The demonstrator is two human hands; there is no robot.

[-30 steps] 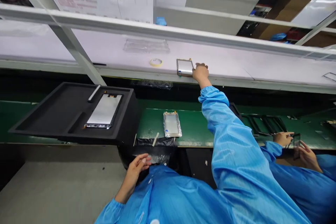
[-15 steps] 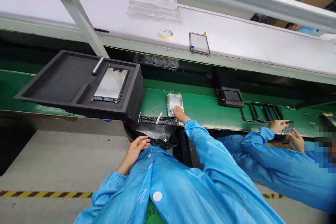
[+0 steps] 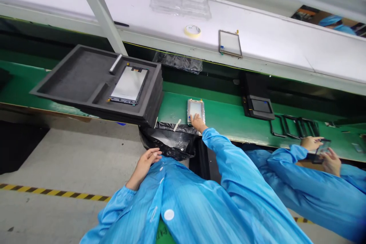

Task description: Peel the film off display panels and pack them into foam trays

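Observation:
My right hand [image 3: 198, 122] rests with its fingers flat on the near end of a small screen panel in clear wrapping [image 3: 196, 109], which lies on the green conveyor belt [image 3: 225, 116]. My left hand [image 3: 147, 159] lies against my blue coat at my chest, fingers loosely stretched, holding nothing. A thin glass panel [image 3: 230, 43] lies alone on the white shelf [image 3: 268, 45] above the belt.
A stack of black foam trays [image 3: 85, 84] with a large screen [image 3: 129, 85] sits left on the belt. A black bin bag [image 3: 170, 142] hangs below. Tape roll [image 3: 192, 30] and clear trays [image 3: 180, 4] are on the shelf. A co-worker's hands [image 3: 320, 150] hold a part at right.
My right hand left the glass panel on the white shelf and came down onto the wrapped panel on the belt. The view tilted downward. My left hand stayed at my chest.

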